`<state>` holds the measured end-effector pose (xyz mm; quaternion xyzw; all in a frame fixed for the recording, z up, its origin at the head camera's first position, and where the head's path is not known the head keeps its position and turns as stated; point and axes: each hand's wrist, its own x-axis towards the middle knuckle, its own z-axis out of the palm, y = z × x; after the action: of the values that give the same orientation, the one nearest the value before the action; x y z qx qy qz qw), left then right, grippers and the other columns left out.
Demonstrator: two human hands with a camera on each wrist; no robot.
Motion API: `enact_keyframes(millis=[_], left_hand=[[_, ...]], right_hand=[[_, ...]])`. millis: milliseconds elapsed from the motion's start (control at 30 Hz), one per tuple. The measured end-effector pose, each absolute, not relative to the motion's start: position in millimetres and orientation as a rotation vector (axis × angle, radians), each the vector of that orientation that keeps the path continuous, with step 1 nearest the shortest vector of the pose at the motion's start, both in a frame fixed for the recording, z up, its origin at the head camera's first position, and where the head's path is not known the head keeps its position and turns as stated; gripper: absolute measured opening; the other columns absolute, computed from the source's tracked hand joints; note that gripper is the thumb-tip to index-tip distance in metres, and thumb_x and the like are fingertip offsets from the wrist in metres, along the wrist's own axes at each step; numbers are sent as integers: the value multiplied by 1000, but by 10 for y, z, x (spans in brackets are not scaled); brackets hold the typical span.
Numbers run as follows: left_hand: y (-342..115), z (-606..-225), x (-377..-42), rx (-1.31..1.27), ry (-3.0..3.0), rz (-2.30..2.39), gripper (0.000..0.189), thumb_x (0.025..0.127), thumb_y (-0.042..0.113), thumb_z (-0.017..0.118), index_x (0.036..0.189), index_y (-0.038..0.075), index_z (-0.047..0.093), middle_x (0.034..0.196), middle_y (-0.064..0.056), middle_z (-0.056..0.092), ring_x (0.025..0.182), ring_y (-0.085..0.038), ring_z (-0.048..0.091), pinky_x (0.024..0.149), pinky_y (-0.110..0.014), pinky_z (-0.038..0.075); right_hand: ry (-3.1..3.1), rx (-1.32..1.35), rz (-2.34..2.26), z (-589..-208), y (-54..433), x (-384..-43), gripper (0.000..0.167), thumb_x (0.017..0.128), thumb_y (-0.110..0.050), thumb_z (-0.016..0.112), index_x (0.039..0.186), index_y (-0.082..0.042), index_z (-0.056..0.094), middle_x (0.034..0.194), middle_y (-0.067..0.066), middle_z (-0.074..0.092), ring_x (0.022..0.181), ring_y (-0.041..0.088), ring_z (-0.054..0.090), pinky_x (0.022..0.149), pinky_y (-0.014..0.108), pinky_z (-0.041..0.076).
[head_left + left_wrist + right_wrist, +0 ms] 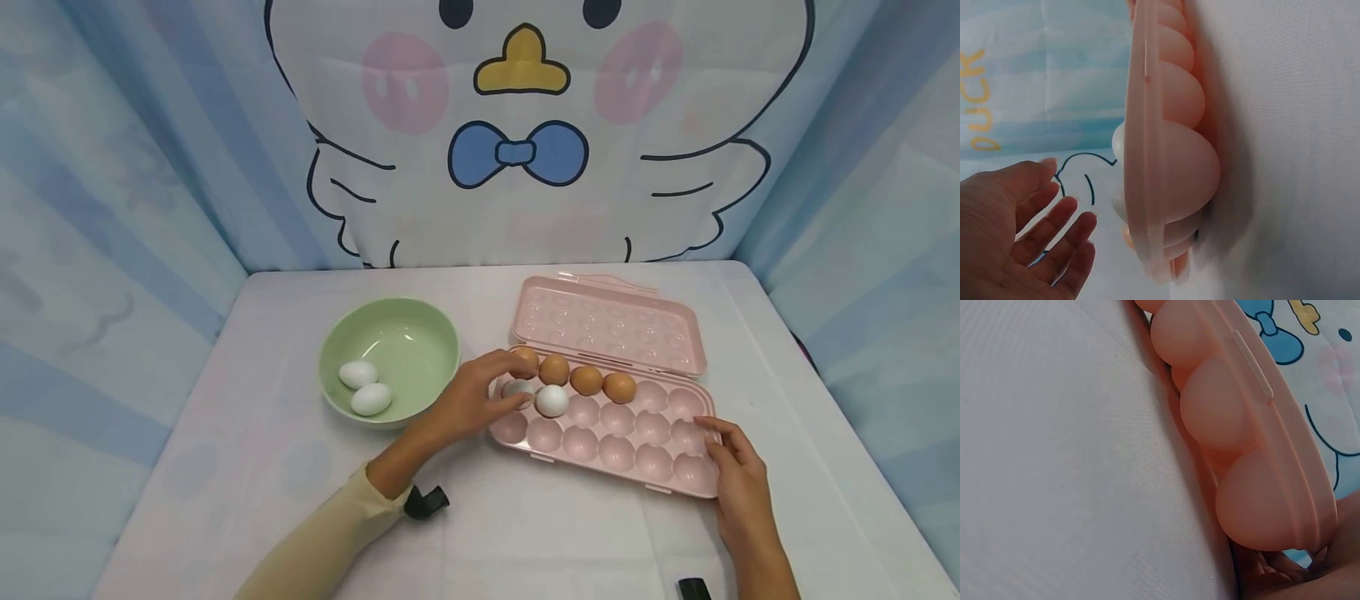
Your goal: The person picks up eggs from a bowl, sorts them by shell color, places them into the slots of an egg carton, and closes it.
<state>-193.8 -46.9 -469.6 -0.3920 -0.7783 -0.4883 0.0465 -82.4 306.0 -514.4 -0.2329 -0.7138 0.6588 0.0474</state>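
Note:
A pink egg tray (580, 444) lies on the table with its lid (611, 325) folded back. Several brown eggs (587, 380) fill part of its back row. In the row in front sit two white eggs, one white egg (552, 401) in plain sight and the other white egg (517, 389) partly behind my left fingers. My left hand (480, 392) hovers over the tray's left end; in the left wrist view its fingers (1063, 225) are spread, apart from the tray. At the tray's right end my right hand (742, 479) grips the rim, fingers partly hidden.
A green bowl (420, 350) stands left of the tray, with two white eggs (371, 399) inside. A white cloth (540, 542) covers the table. Behind it hangs a curtain (525, 225) printed with a cartoon duck.

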Motion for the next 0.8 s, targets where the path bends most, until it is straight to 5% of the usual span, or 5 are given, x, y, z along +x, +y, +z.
enact_keyframes(millis=[567, 800], left_hand=[[-936, -4558, -1866, -1035, -2496, -1308, 27, 90, 4, 80, 116, 5, 71, 111, -5, 69, 99, -24, 66, 81, -45, 57], [-1177, -4519, -1869, -932, -2508, -1272, 29, 90, 3, 80, 117, 6, 71, 113, -1, 66, 99, -23, 66, 86, -41, 57]], right_hand=[[-2198, -642, 1994, -5161, 3075, -815, 38, 113, -19, 37, 146, -11, 54, 172, -3, 9, 156, 13, 2, 120, 29, 20], [-2210, -646, 1992, -5168, 3077, -812, 38, 113, -20, 37, 147, -12, 53, 172, -2, 11, 156, 13, 5, 118, 27, 23]])
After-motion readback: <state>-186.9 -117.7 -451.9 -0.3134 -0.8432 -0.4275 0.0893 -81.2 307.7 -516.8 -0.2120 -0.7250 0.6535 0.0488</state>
